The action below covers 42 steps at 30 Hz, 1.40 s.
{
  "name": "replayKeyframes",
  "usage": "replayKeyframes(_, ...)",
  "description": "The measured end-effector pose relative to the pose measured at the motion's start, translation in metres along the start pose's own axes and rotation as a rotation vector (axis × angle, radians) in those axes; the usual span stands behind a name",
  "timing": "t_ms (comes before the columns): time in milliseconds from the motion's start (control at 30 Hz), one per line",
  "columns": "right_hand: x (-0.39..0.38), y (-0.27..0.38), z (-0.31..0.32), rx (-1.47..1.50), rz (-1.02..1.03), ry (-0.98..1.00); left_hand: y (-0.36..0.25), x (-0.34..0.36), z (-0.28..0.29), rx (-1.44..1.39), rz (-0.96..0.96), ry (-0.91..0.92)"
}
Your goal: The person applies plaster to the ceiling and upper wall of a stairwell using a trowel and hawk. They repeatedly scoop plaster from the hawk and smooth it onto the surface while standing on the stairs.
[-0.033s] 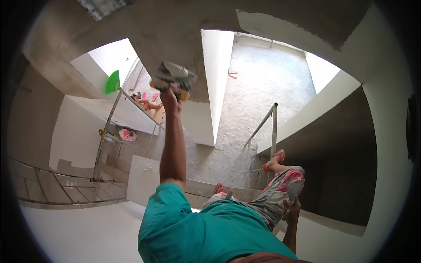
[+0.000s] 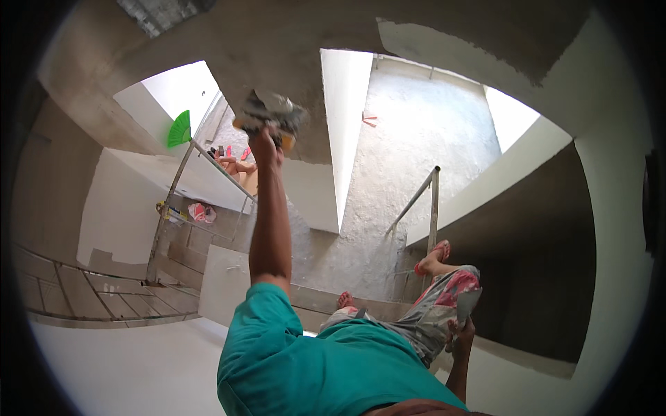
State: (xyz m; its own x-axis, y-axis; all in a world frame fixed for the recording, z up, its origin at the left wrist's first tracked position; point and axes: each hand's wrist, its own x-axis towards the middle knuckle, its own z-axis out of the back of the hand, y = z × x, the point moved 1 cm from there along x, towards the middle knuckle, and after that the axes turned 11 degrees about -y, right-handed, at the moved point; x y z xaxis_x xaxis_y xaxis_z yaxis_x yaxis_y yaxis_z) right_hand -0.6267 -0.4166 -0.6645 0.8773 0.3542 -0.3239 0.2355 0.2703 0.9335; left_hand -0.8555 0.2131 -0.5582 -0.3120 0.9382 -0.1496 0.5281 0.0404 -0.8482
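My left hand [image 2: 266, 144] is raised on a stretched arm and closed round the handle of a plaster-smeared trowel [image 2: 267, 111]. The trowel has a yellow part by my fingers, and its flat, grey-coated side lies at the bare grey plaster wall [image 2: 229, 41]; whether it touches cannot be made out. Down beside my right knee, my right hand [image 2: 463, 333] grips a small scraper [image 2: 468, 302] with its blade pointing up. The scraper's handle is partly hidden by my fingers.
I stand on planks [image 2: 312, 299] with metal rails [image 2: 431, 201] at right and a scaffold frame [image 2: 166, 215] at left. A green fan-shaped object [image 2: 179, 129] sits on that frame. Another person's legs [image 2: 236, 165] show below, near a red-and-white bag [image 2: 201, 212].
My left hand and the trowel have shifted slightly left and up. My right hand stays almost where it was with the scraper.
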Motion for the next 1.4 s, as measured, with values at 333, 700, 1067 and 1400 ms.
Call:
replayKeyframes(333, -0.004, 0.041, -0.007, -0.018, -0.038, -0.052, -0.156, 0.122, -0.140, 0.372, -1.105, -0.118)
replayKeyframes(700, 0.008, 0.037, -0.010, -0.019, -0.041, -0.048, -0.110, 0.099, -0.213, 0.585, -1.170, -0.388)
replayKeyframes(1067, 0.023, 0.047, 0.001, -0.012, -0.086, -0.006, -0.028, -0.082, -0.270, 0.653, -1.114, -0.099)
replayKeyframes(1400, 0.029, 0.060, -0.012, -0.049, -0.082, 0.031, -0.167, 0.137, -0.145, 0.405, -1.234, -0.132)
